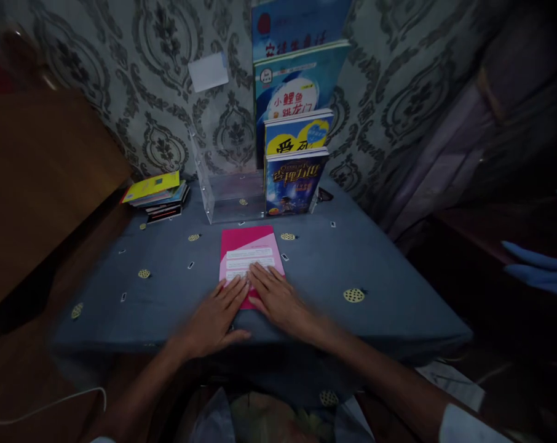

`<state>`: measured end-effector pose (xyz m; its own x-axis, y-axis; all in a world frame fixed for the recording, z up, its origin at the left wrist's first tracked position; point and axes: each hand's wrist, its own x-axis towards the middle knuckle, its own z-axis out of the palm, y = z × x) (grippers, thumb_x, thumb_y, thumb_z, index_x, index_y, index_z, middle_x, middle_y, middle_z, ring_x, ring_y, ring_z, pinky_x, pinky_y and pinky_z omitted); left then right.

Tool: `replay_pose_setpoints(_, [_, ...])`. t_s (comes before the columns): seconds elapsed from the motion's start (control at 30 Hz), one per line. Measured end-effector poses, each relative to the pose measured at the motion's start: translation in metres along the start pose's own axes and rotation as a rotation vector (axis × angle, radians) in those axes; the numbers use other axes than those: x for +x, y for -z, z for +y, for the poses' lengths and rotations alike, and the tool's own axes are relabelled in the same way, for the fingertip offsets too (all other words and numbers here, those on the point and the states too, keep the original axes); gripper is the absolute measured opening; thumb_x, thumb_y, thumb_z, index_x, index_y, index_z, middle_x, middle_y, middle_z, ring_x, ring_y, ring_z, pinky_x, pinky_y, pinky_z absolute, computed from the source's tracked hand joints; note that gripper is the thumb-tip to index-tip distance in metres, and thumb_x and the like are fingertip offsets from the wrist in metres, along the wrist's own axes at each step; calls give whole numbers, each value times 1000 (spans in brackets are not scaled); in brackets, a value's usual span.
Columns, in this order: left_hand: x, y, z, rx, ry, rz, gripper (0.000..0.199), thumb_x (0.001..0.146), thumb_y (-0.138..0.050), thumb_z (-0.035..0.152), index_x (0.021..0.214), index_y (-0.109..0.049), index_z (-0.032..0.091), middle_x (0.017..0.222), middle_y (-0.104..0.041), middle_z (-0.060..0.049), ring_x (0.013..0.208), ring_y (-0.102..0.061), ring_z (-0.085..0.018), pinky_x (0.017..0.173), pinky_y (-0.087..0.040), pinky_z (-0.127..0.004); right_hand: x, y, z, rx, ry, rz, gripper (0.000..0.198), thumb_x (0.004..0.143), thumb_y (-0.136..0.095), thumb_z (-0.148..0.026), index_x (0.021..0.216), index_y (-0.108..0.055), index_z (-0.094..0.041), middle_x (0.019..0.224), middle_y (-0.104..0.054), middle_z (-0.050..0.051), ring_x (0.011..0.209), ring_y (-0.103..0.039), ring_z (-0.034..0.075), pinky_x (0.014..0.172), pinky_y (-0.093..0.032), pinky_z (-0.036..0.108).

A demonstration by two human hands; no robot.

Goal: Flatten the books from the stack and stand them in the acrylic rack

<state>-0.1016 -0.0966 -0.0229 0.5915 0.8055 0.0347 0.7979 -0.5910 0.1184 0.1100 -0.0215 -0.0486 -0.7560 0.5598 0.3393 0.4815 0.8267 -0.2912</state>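
A pink book (248,237) lies flat near the front of the cloth-covered table, with white text panels on its cover. My left hand (218,314) rests on its lower left part, fingers stretched out and the thumb off the edge over the cloth. Across the lower right of the cover lies my right hand (278,295), flat with fingers extended. The fingertips of both hands nearly meet at the middle of the book. Neither hand grips anything. Part of the cover is hidden under the fingers.
Behind the book stands a clear acrylic rack (232,200); several upright books (292,184) fill its right side. A stack of books (156,194) lies at the back left. A blue-gloved hand (539,267) shows at the right, beyond the table (389,283). Patterned wallpaper (168,80) rises behind.
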Motion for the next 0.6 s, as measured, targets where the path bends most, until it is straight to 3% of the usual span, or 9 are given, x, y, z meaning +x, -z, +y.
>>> replay_pose_setpoints(0.1, [-12, -7, 26, 12, -1, 44, 98, 92, -48, 68, 160, -1, 15, 162, -25, -18, 152, -21, -29, 122, -23, -50, -24, 7, -10, -9, 28, -24, 62, 95, -55, -37, 148, -43, -7, 152, -44, 22, 146, -35, 32, 119, -35, 53])
replay_pose_setpoints(0.2, [-26, -24, 51, 84, 7, 120, 88, 96, -52, 52, 160, -7, 11, 159, -34, -18, 149, -30, -29, 120, -30, -49, -51, 13, -23, 7, 60, -72, 79, 87, -66, -43, 153, -36, -10, 156, -39, 20, 148, -30, 34, 119, -34, 54])
replay_pose_setpoints(0.37, [-37, -44, 60, 223, -78, 198, 57, 100, -35, 14, 156, -26, 14, 148, -52, -11, 142, -44, -22, 114, -42, -42, -81, 21, -26, 46, 121, -150, 78, 79, -52, -6, 154, -35, -14, 156, -39, 15, 148, -31, 29, 119, -35, 51])
replay_pose_setpoints(0.47, [-35, -30, 51, 160, -132, 278, 52, 102, -29, 14, 154, -34, 18, 140, -60, -10, 136, -52, -20, 111, -46, -39, -88, 33, -15, 132, 141, -135, 79, 79, -47, -3, 155, -34, -20, 155, -42, 12, 145, -37, 24, 118, -37, 49])
replay_pose_setpoints(0.6, [-28, 16, 39, -80, -174, 459, 47, 103, -36, 21, 150, -41, 25, 129, -69, -8, 123, -63, -18, 107, -50, -32, -86, 64, 5, 282, 133, -47, 65, 89, -55, -14, 151, -42, -30, 145, -56, 8, 136, -51, 22, 116, -42, 46])
